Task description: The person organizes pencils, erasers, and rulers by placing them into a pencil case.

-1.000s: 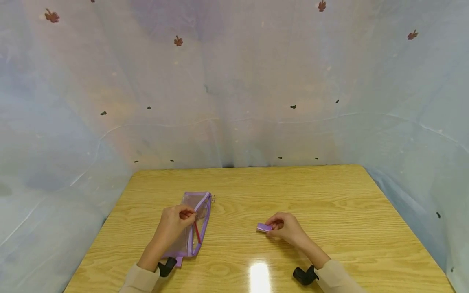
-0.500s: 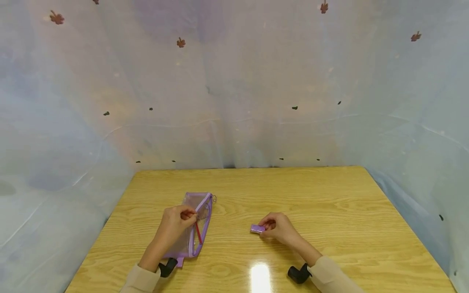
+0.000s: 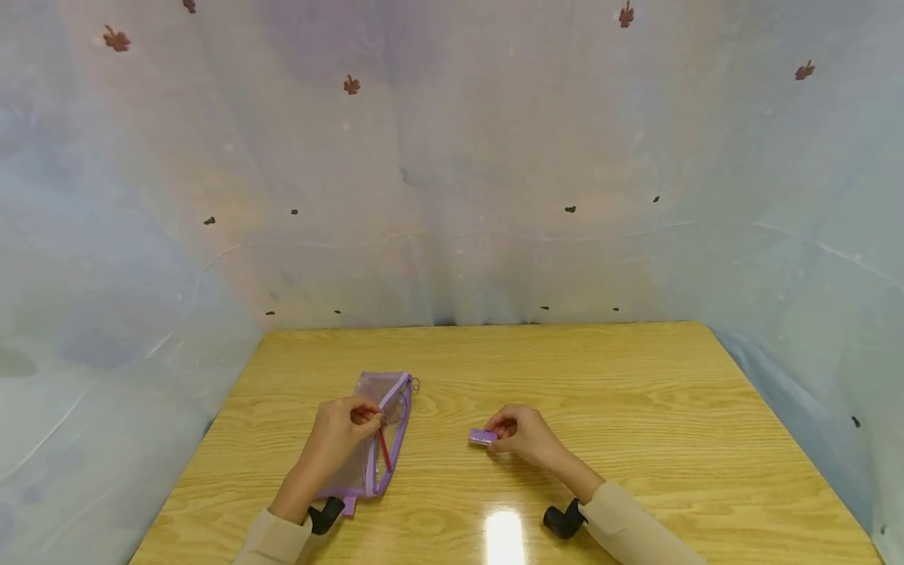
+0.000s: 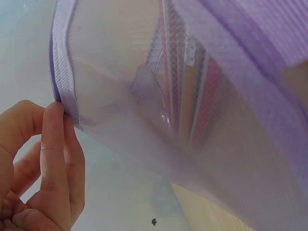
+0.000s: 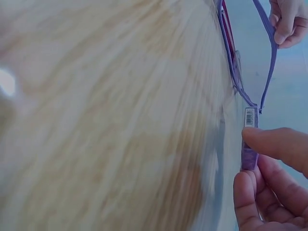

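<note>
A see-through mesh pencil case [image 3: 369, 384] with purple edging lies on the left of the table, its mouth spread apart. My left hand [image 3: 336, 430] pinches the edge of that mouth between thumb and fingers, lifting it. Inside, a red stick-like pencil [image 3: 384, 449] shows through. The left wrist view shows a tan pencil [image 4: 188, 91] among reddish ones in the case. To the right of the case, my right hand [image 3: 526, 435] holds a small purple eraser [image 3: 480, 436] between thumb and fingers. A barcode label shows on the eraser in the right wrist view.
The wood-grain table [image 3: 636, 408] stretches away to a pale hanging curtain [image 3: 452, 157] with leaf-like marks. This curtain also closes in both sides. A bright glare spot shows near the front. Black wrist cameras [image 3: 563, 519] sit at both wrists.
My right hand has moved left with the eraser, closer to the pencil case. My left hand keeps its pinch on the case's edge. The head view has shifted slightly.
</note>
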A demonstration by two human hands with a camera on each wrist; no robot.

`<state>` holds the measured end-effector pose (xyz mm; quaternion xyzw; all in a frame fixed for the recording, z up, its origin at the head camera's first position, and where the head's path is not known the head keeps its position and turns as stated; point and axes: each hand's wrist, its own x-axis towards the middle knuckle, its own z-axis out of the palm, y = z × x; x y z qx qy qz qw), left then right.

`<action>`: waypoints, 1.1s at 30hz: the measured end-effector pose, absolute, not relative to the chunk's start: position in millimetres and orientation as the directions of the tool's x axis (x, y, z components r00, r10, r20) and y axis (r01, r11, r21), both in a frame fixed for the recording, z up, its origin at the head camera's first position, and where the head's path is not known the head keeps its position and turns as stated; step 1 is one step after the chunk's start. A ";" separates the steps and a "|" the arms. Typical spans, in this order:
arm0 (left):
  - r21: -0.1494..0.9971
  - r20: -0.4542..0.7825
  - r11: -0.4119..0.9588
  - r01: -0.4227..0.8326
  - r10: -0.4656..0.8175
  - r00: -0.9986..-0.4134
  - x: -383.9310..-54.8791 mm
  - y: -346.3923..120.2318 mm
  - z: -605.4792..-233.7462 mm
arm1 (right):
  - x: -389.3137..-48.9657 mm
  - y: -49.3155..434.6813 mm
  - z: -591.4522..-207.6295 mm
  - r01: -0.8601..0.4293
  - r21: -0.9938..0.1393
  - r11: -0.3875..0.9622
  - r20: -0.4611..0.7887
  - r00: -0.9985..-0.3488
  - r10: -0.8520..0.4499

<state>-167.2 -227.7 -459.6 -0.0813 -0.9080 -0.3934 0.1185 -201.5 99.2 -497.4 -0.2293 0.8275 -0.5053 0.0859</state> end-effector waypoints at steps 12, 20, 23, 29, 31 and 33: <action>0.656 0.350 0.692 0.300 0.072 -0.934 -167.8 -228.6 -461.0 | -206.3 79.0 -493.4 -0.297 -0.890 0.345 0.096 -0.863 -0.495; 0.666 0.315 0.693 0.277 0.075 -0.946 -168.3 -228.8 -458.4 | -213.3 60.8 -493.5 -0.327 -0.884 0.335 0.111 -0.841 -0.530; 0.665 0.323 0.691 0.282 0.074 -0.943 -168.0 -228.5 -458.5 | -215.0 53.3 -494.4 -0.328 -0.892 0.311 0.114 -0.829 -0.548; 0.665 0.350 0.685 0.300 0.069 -0.934 -168.2 -228.4 -460.2 | -217.0 40.5 -496.9 -0.342 -0.883 0.321 0.111 -0.818 -0.565; 0.665 0.353 0.683 0.302 0.070 -0.933 -168.2 -228.7 -460.3 | -217.5 36.2 -497.8 -0.344 -0.882 0.323 0.110 -0.816 -0.568; 0.667 0.349 0.682 0.301 0.071 -0.934 -168.3 -229.2 -460.4 | -217.9 31.9 -498.3 -0.346 -0.880 0.325 0.109 -0.814 -0.570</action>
